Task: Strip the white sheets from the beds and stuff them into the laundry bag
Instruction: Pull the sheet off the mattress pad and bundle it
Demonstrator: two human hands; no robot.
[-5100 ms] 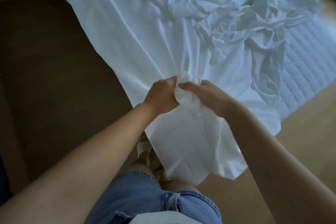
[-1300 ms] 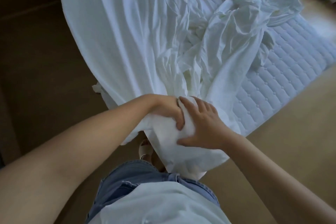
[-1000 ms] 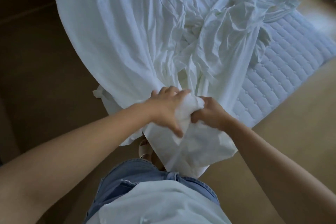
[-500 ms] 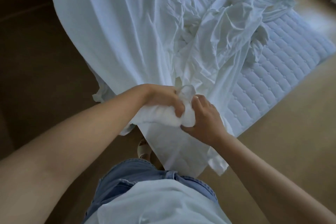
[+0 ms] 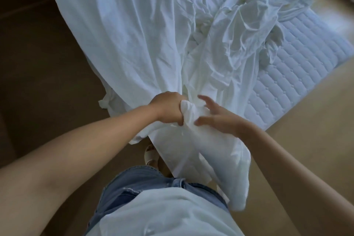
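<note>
White crumpled fabric sheet (image 5: 145, 30) drapes off the quilted white mattress (image 5: 298, 74) beyond my hands, its gathered end gripped tight in my left hand (image 5: 168, 108); my right hand (image 5: 216, 119), fingers spread loose, touches that bunch. Tan smooth floor (image 5: 306, 130) lies right of them, darker floor (image 5: 38, 63) left. Beneath them, a cream sandal (image 5: 151, 156) peeks out.

Single head view, looking steeply down, close over hands and bed.
</note>
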